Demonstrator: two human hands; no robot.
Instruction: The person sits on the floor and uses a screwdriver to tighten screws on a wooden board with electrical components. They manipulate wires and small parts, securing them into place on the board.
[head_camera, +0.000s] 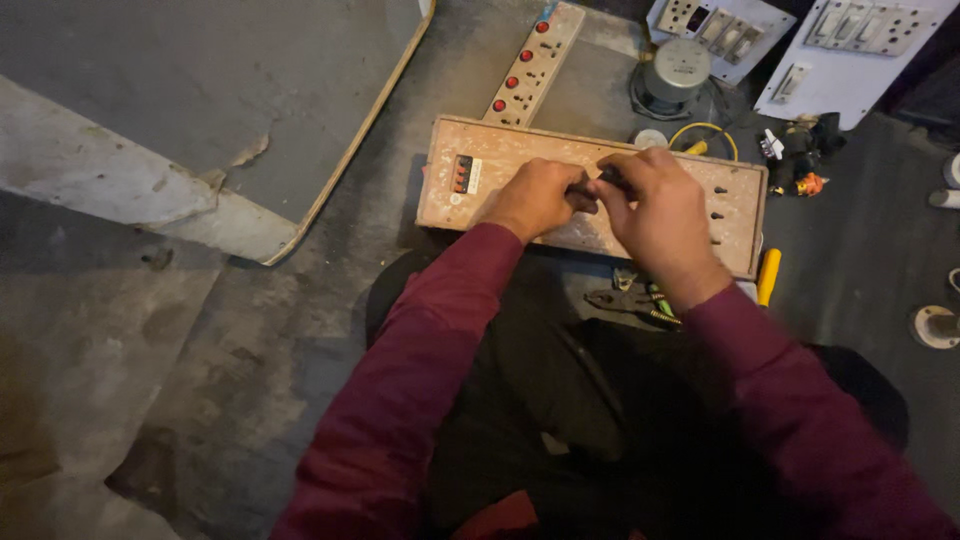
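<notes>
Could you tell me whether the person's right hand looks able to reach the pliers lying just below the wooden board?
Probably yes: the right hand rests on the wooden board, and the pliers lie uncovered beside its wrist.

Worn wooden switchboard (520, 160), flat, floor-level

1. A long white power strip (530, 68) with red switches lies on the grey floor beyond the work.
2. White switch plates (850, 50) rest at top right, beside a round grey motor (680, 70).
3. Pliers (630, 298) and a yellow-handled tool (768, 276) sit near the person's lap.
</notes>
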